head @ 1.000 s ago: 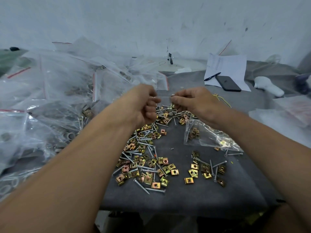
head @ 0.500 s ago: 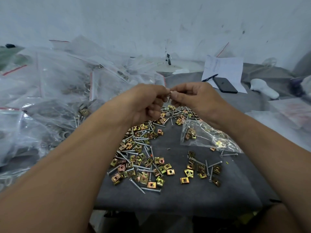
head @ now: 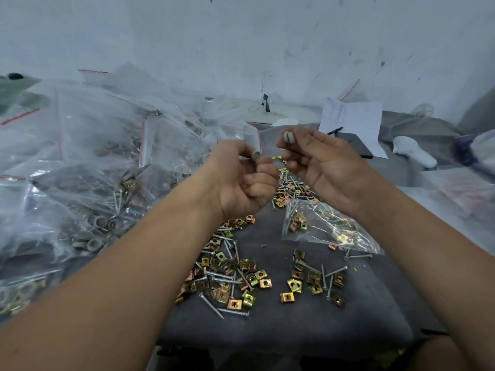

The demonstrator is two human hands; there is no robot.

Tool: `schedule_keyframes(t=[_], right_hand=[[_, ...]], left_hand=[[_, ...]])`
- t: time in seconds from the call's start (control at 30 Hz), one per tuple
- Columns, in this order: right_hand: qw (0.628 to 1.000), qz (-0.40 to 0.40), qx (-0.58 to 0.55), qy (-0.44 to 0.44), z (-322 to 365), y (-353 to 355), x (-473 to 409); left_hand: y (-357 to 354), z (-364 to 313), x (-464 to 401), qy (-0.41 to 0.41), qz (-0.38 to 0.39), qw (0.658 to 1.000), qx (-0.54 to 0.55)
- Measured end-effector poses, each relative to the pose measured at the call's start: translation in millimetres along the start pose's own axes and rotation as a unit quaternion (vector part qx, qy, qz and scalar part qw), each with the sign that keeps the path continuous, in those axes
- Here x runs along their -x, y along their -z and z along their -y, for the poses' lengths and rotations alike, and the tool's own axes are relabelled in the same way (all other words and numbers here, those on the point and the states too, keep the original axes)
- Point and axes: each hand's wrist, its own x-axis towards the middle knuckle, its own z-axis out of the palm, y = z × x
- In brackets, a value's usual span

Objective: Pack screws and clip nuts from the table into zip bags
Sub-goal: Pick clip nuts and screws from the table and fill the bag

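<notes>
Nearest on the grey mat, loose clip nuts (head: pixel 263 283) and screws (head: pixel 232 312) lie scattered: light, hard, slippery bits, probably best pinched singly by edge or shank. Just beyond, a limp zip bag (head: pixel 325 231) lies part-filled. Above, the left hand (head: pixel 241 180) pinches a small grey piece; the right hand (head: pixel 318 164) pinches a slotted one.

your left hand (head: pixel 242 180) and right hand (head: pixel 325 167) are both bare: no gloves, no rings that show. your forearms run uncovered from each wrist back to the bottom edge of the view, with no sleeve, watch or band anywhere along them. nails near the fingertips are too blurred to describe.
</notes>
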Motion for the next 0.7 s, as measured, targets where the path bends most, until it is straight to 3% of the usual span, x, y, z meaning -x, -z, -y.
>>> schedule_keyframes(t=[0.27,0.37,0.47,0.57,0.7], right_hand=[[0.991,-0.051,0.103,0.062,-8.7,-12.7,-0.3],[0.944,-0.037,0.309,0.111,-12.3,-17.0,0.3],[0.927,-0.085,0.349,0.108,-17.3,-20.7,-4.8],[0.878,-0.14,0.445,0.109,-26.1,-13.3,-12.4],[0.825,-0.033,0.561,0.061,-45.5,-6.1,-20.5]], left_hand=[[-6.2,12.9,-6.4,0.01,-0.025,1.0,0.014],[-5.0,6.1,-2.8,-0.012,-0.02,0.999,0.043],[0.1,-7.1,2.2,-0.044,-0.051,0.995,0.071],[10.3,-24.8,10.1,-0.112,-0.111,0.983,0.095],[25.0,-46.5,17.3,-0.205,-0.165,0.961,0.083]])
